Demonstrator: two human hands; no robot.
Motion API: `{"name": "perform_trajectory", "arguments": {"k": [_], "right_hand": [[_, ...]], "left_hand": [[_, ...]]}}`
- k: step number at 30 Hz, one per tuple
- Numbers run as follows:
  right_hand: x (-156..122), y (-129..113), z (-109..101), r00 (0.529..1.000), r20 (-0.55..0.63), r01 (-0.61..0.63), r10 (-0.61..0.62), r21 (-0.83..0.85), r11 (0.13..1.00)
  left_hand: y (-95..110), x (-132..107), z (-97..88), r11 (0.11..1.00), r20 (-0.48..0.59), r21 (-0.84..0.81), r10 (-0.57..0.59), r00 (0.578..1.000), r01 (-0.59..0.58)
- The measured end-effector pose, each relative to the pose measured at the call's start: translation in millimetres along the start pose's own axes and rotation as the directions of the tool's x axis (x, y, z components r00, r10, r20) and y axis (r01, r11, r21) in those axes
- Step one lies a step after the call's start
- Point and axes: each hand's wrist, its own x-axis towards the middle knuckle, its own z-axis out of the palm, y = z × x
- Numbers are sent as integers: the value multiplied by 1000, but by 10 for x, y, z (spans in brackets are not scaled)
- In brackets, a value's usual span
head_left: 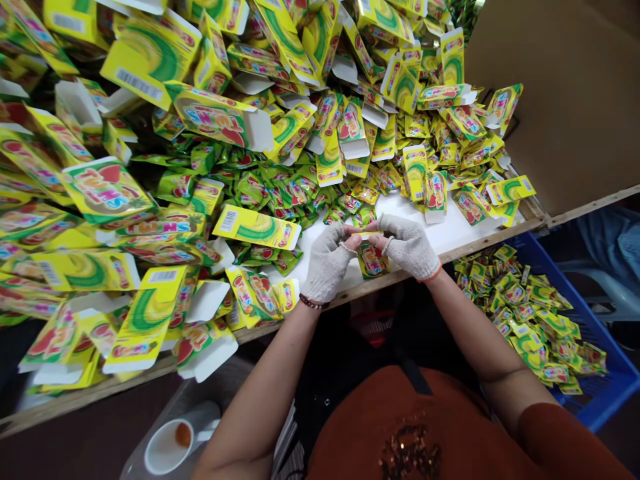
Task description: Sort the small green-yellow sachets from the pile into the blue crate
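Both my hands wear white knitted gloves with bare fingertips. My left hand (330,261) and my right hand (406,245) meet at the table's front edge, pinching the top end of a small yellow candy box (373,259) between them. The box stands with its printed front, showing watermelon, towards me. Just beyond my fingertips lie small green wrapped candies (300,190) and yellow wrapped candies (387,177). A flat yellow box (257,228) with a barcode lies left of my left hand, on top of green candies. What is inside the held box is hidden.
Heaped open-ended yellow boxes (150,53) cover the table's left and back. A blue crate (613,393) of packed small boxes stands low at right, below a brown cardboard panel (560,100). A white mug (167,447) sits at lower left. The wooden table edge (395,277) runs before me.
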Motion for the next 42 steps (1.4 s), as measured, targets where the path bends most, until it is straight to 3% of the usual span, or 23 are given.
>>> {"name": "perform_trajectory", "arguments": {"k": [8, 13, 16, 19, 23, 27, 29, 31, 35, 38, 40, 42], "right_hand": [[49, 43, -63, 997, 44, 66, -67, 14, 998], [46, 46, -73, 995, 99, 3, -10, 74, 997], [-18, 65, -65, 995, 83, 52, -52, 4, 999], [-124, 106, -30, 991, 57, 125, -124, -18, 992], [-210, 164, 100, 986, -57, 158, -157, 0, 988], [-118, 241, 225, 996, -85, 26, -21, 62, 998], [-81, 283, 193, 990, -69, -111, 126, 187, 976], [-117, 313, 64, 967, -73, -197, 244, 394, 898], [-310, 313, -338, 944, -132, -136, 302, 680, 720], [-263, 294, -471, 953, -84, -133, 292, 749, 649], [-55, 287, -412, 963, -12, -193, 268, 665, 722], [244, 290, -286, 977, -27, -182, 210, 399, 899]], "left_hand": [[99, -59, -14, 969, 25, 189, 158, 987, -160], [129, -142, -57, 965, 17, 218, 143, 990, -143], [115, -218, -66, 942, 25, 283, 179, 984, -178], [57, -266, -70, 888, 72, 358, 282, 957, -289], [-49, -246, -57, 832, 79, 394, 392, 917, -390], [-25, -249, -52, 772, 151, 514, 348, 925, -374], [62, -298, -117, 681, 203, 624, 331, 922, -382], [186, -357, -254, 567, 245, 721, 330, 911, -399], [431, -382, -565, 407, 289, 839, 229, 930, -361], [505, -288, -534, 379, 271, 875, 135, 953, -302], [485, -173, -344, 372, 269, 884, 85, 959, -281], [420, -14, -96, 357, 258, 896, 62, 964, -263]]}}
